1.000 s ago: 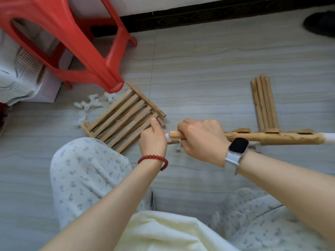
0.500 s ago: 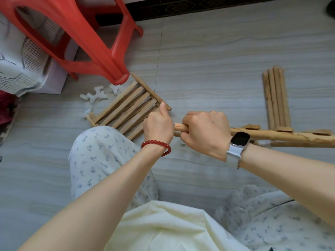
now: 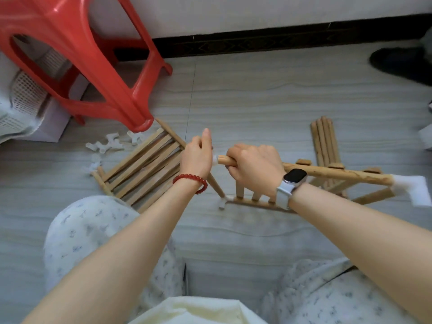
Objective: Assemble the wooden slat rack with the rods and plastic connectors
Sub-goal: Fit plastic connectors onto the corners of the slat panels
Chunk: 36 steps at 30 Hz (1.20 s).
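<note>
Red stool (image 3: 77, 54) blocks left; bare floor (image 3: 257, 101) ahead.

A home room, seen at floor level. A grey tiled floor (image 3: 280, 101) meets a dark skirting board (image 3: 268, 40). A red plastic stool (image 3: 77, 50) stands nearby.

Single view, head-worn wide-angle camera, looking forward and steeply down over the person's own knees and forearms at the floor (image 3: 257, 101). Close range: both hands sit near frame centre, the wall skirting (image 3: 268, 40) runs along the top edge, a red stool (image 3: 77, 54) fills the upper left. Straight lines bow toward the edges; no second view to compare.
</note>
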Available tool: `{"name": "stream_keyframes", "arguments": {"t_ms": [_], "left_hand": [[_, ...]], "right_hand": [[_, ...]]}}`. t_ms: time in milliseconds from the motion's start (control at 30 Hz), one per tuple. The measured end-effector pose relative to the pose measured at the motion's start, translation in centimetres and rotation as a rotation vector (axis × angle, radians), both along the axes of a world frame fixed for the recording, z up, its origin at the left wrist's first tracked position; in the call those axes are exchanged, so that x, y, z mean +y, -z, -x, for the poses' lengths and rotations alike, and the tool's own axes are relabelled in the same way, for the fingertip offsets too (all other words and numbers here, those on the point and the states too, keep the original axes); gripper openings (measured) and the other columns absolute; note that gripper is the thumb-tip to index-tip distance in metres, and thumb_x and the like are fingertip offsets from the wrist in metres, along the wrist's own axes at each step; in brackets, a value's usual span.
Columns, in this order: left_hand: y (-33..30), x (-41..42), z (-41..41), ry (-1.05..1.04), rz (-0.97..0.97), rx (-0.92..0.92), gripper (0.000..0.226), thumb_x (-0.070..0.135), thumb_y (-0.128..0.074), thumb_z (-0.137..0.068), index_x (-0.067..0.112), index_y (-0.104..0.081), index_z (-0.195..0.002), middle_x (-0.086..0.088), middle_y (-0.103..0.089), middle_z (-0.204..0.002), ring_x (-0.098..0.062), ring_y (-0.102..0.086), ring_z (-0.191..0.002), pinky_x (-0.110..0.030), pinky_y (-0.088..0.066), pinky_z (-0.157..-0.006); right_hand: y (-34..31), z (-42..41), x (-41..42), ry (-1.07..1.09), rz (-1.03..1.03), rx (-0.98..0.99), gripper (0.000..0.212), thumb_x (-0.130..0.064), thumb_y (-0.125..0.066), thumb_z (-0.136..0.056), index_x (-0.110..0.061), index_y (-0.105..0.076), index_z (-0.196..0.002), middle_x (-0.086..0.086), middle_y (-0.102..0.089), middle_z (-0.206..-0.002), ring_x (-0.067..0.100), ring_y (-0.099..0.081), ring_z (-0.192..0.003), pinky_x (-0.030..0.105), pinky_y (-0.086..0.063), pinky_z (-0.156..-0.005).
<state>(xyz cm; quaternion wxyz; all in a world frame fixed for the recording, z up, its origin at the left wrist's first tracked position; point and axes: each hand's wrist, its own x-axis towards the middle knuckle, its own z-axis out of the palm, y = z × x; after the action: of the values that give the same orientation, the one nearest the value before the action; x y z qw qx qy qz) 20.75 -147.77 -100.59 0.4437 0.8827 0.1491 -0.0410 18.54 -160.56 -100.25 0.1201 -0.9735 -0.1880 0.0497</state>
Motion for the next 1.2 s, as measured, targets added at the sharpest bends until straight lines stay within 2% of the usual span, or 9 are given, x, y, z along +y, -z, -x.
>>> {"name": "stream_keyframes", "arguments": {"t_ms": [133,267,367,433,567,700,833,1000,1200], "left_hand": [[1.3,1.1,2.9,0.079,0.093,-0.191,0.01,0.028,-0.05,-0.095,0.018,-0.048,-0.1,0.01,-0.052,-0.092,-0.017,-0.055,-0.095,-0.016,-0.042,-0.075],[4.5,3.8,5.4,0.436,-0.193,-0.449,0.06,0.012,-0.069,-0.082,0.013,-0.036,-0.131,-0.006,-0.05,-0.116,-0.008,-0.048,-0.101,-0.007,-0.038,-0.086],[3.9,4.4,4.0,0.53,-0.517,-0.681,0.036,0.023,-0.065,-0.08,0.006,-0.053,-0.109,-0.014,-0.059,-0.096,-0.022,-0.06,-0.075,-0.023,-0.05,-0.058],[2.9,4.8,2.9,0.642,-0.735,-0.786,0.032,0.037,-0.055,-0.085,0.005,-0.059,-0.082,-0.006,-0.058,-0.07,-0.018,-0.055,-0.054,-0.021,-0.038,-0.041],[1.9,5.9,1.9,0.791,-0.932,-0.831,0.046,0.05,-0.043,-0.085,0.011,-0.052,-0.062,0.004,-0.044,-0.04,-0.014,-0.037,-0.027,-0.014,-0.018,-0.038],[1.7,5.7,2.2,0.791,-0.945,-0.737,0.046,0.049,-0.043,-0.084,0.011,-0.048,-0.058,0.003,-0.04,-0.034,-0.017,-0.029,-0.023,-0.014,-0.017,-0.04],[1.4,6.1,2.4,0.875,-0.894,-0.724,0.037,0.047,-0.058,-0.077,0.01,-0.051,-0.073,0.001,-0.052,-0.05,-0.015,-0.037,-0.033,-0.015,-0.017,-0.033],[-0.4,6.8,0.6,1.288,-0.702,-0.907,0.059,0.02,-0.082,-0.065,0.011,-0.046,-0.11,-0.016,-0.054,-0.113,-0.031,-0.061,-0.084,-0.034,-0.054,-0.05],[-0.3,8.7,-1.4,1.586,-0.823,-1.061,0.019,0.029,-0.047,-0.094,0.012,-0.053,-0.099,-0.004,-0.042,-0.127,-0.027,-0.044,-0.114,-0.038,-0.056,-0.068]], "right_hand": [[0.3,-0.2,-1.0,0.019,0.065,-0.038,0.023,-0.032,-0.039,-0.098,-0.022,-0.049,-0.115,-0.001,-0.054,-0.112,0.03,-0.058,-0.088,0.031,-0.028,-0.063],[0.2,-0.5,-1.7,0.112,0.088,-0.009,0.03,-0.024,-0.042,-0.093,-0.02,-0.041,-0.123,-0.001,-0.06,-0.11,0.028,-0.06,-0.089,0.031,-0.034,-0.064],[-0.1,0.1,-1.6,0.065,0.115,-0.011,0.02,-0.026,-0.041,-0.094,-0.021,-0.047,-0.112,0.0,-0.056,-0.103,0.027,-0.055,-0.077,0.032,-0.035,-0.062],[-0.2,0.7,-1.5,0.038,0.138,-0.027,0.016,-0.024,-0.039,-0.095,-0.02,-0.047,-0.108,0.0,-0.052,-0.097,0.026,-0.047,-0.067,0.032,-0.033,-0.059],[1.0,1.6,-1.0,-0.012,0.113,-0.2,0.018,-0.01,-0.063,-0.078,-0.017,-0.053,-0.091,-0.002,-0.034,-0.073,0.016,-0.016,-0.041,0.023,-0.01,-0.044],[1.6,1.2,-0.7,-0.001,0.065,-0.291,0.043,-0.001,-0.082,-0.041,-0.018,-0.051,-0.065,-0.006,-0.023,-0.059,0.009,0.008,-0.043,0.015,0.004,-0.051],[1.5,1.3,-0.6,-0.012,0.082,-0.279,0.042,-0.002,-0.082,-0.041,-0.018,-0.052,-0.065,-0.004,-0.03,-0.055,0.013,0.0,-0.036,0.016,0.005,-0.052],[1.6,1.2,-0.8,-0.001,0.111,-0.274,0.032,-0.006,-0.079,-0.053,-0.016,-0.056,-0.071,0.001,-0.049,-0.058,0.021,-0.019,-0.036,0.018,0.003,-0.051],[1.3,1.3,-0.6,0.016,0.136,-0.262,0.035,-0.007,-0.081,-0.048,-0.017,-0.053,-0.067,-0.001,-0.047,-0.055,0.021,-0.018,-0.036,0.017,0.004,-0.05]]}}
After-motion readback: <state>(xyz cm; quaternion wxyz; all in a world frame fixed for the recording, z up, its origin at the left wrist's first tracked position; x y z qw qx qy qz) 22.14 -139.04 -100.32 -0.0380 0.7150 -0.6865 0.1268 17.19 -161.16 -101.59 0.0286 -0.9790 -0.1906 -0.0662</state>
